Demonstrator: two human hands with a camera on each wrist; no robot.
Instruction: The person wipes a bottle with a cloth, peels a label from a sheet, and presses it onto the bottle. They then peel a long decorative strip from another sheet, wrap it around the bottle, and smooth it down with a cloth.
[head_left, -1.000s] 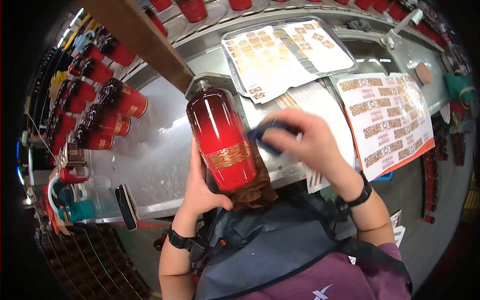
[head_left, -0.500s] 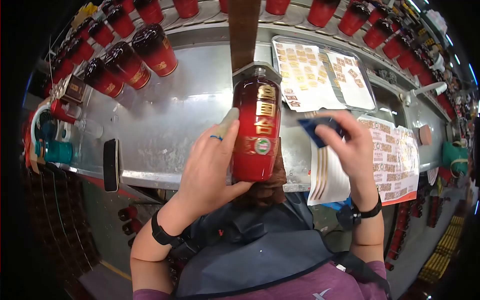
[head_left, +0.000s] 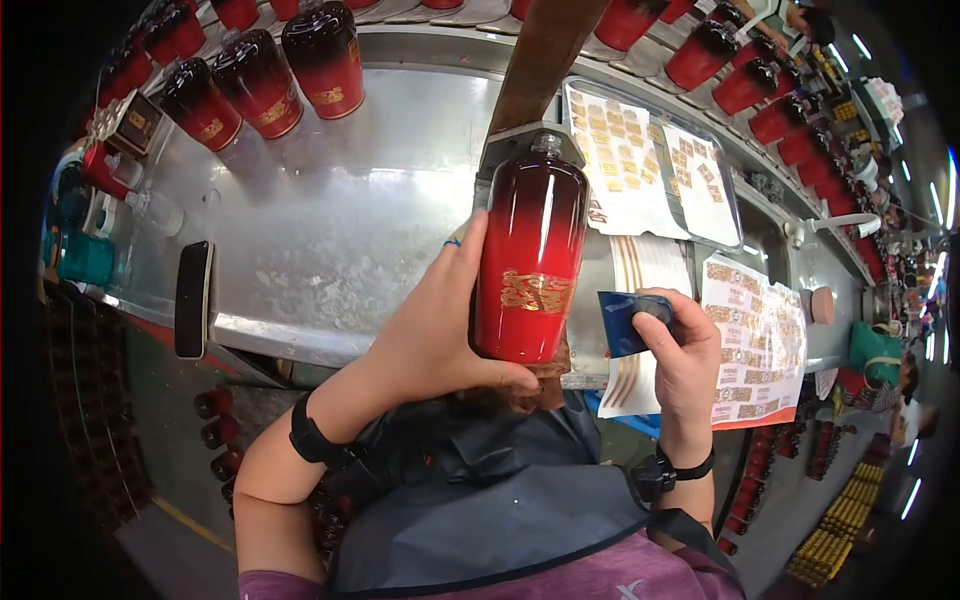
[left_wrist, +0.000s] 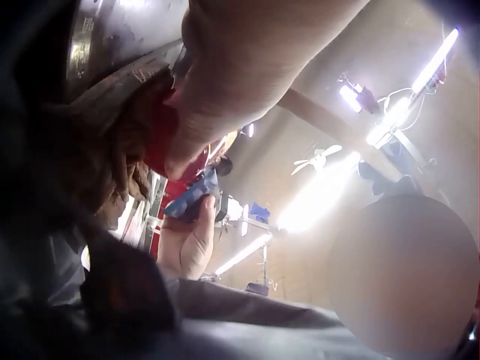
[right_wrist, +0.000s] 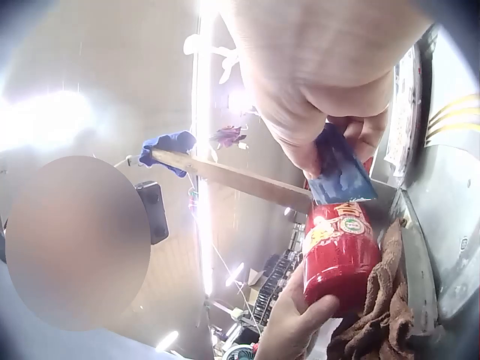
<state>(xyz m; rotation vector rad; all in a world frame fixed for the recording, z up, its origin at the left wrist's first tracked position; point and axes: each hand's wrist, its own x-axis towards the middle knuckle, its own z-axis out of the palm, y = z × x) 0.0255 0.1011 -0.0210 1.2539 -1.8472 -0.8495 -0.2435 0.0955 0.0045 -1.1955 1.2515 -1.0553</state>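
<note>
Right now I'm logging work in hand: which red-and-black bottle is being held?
The bottle in front of the wooden post, gripped near its base by the left hand; the three bottles standing together on the steel table are untouched.

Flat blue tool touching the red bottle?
Apart: the head view shows a clear gap between the blue tool and the red bottle's right side.

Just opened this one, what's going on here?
A person's left hand holds a red, dark-topped bottle that bears a gold design. The right hand pinches a flat blue piece beside it. A brown cloth lies by the bottle's base, and printed sheets lie beyond the right hand.
</note>
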